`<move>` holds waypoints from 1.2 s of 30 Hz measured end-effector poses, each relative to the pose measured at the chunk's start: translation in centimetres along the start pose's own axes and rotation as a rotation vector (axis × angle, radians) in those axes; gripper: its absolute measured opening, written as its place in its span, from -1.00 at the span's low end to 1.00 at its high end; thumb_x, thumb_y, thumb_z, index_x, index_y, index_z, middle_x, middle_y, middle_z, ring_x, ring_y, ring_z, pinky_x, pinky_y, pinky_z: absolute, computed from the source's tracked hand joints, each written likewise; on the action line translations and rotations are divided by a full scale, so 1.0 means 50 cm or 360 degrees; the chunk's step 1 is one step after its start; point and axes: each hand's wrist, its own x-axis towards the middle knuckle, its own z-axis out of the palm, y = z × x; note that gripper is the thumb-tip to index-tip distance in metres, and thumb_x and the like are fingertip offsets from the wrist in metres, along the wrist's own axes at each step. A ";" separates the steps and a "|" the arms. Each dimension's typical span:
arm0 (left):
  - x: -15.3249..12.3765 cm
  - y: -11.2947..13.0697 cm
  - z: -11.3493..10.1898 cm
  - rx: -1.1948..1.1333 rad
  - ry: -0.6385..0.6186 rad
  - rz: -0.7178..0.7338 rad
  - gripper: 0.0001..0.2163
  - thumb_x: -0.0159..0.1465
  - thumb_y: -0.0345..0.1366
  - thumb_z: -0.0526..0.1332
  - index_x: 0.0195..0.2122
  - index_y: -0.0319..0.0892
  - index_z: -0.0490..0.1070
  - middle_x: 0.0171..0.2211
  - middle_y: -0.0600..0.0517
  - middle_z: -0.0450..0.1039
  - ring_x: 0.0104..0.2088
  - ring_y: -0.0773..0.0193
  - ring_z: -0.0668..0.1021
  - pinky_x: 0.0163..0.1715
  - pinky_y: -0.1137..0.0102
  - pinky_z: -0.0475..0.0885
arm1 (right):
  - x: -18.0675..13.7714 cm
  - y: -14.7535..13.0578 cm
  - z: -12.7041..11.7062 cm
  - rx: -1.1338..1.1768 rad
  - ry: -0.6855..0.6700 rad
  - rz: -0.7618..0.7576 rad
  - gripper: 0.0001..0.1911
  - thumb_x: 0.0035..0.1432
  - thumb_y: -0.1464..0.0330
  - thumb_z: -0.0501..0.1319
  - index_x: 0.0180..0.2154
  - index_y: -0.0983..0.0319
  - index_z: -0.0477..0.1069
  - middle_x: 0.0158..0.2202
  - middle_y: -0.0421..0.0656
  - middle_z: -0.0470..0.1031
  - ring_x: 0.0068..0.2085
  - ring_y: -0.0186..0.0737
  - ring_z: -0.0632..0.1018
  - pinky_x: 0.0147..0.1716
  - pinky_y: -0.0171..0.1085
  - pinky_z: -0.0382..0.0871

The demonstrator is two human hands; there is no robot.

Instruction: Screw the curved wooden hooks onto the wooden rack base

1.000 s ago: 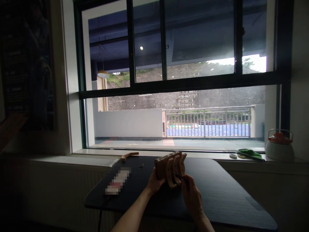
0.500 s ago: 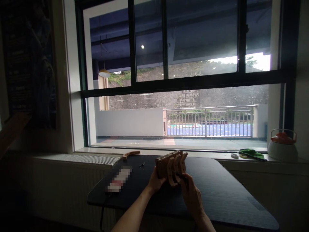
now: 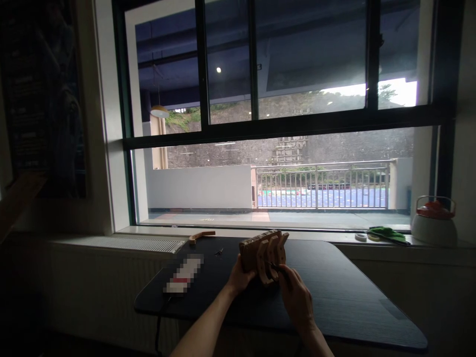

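My left hand point(image 3: 240, 278) is closed around the lower left side of a brown wooden board point(image 3: 250, 255), which is held tilted over the dark table point(image 3: 345, 287). Several curved wooden pieces point(image 3: 264, 250) stand out side by side from the board's right face. My right hand point(image 3: 298, 300) is closed on a slim dark tool point(image 3: 281, 270), perhaps a screwdriver. The tool points left, with its tip at the curved pieces. In the dim light I cannot tell whether the tip touches a screw.
A loose curved wooden piece point(image 3: 201, 236) lies at the table's back left. Small dark bits point(image 3: 219, 252) lie nearby. A blurred white-and-red power strip point(image 3: 185, 276) with a cable is on the left. The sill holds tape rolls point(image 3: 360, 237), a green glove or cloth point(image 3: 388, 235) and a kettle point(image 3: 434, 223).
Both hands, the board and the tool stay in nearly the same place. My right hand has turned slightly about the tool, and the view has shifted a little.
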 end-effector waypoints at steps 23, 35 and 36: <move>-0.001 0.007 0.002 -0.0023 -0.0014 0.0051 -0.49 -0.07 -0.40 0.34 -0.07 -0.15 0.23 -0.16 0.00 0.44 -0.13 0.11 0.47 -0.12 0.25 0.37 | -0.001 0.009 0.002 0.0120 0.0003 0.0044 -0.68 0.20 0.19 0.01 -0.09 0.20 0.31 -0.17 -0.06 0.48 -0.17 -0.10 0.51 -0.27 -0.22 0.41; -0.006 0.015 0.001 -0.0002 0.0035 -0.0002 -0.52 -0.09 -0.37 0.35 -0.11 -0.17 0.28 -0.22 0.02 0.47 -0.18 0.13 0.50 -0.15 0.26 0.38 | -0.001 0.001 -0.004 0.0113 -0.0043 0.0176 -0.65 0.20 0.12 -0.02 -0.16 0.21 0.32 -0.39 -0.12 0.52 -0.42 -0.15 0.55 -0.48 -0.28 0.38; -0.007 0.019 0.001 -0.0010 0.0045 -0.0016 -0.52 -0.10 -0.37 0.36 -0.11 -0.17 0.29 -0.23 0.02 0.48 -0.18 0.12 0.50 -0.15 0.26 0.38 | -0.001 0.000 -0.005 0.0095 -0.0045 0.0185 -0.65 0.20 0.11 -0.02 -0.17 0.21 0.33 -0.41 -0.13 0.52 -0.43 -0.16 0.54 -0.50 -0.29 0.37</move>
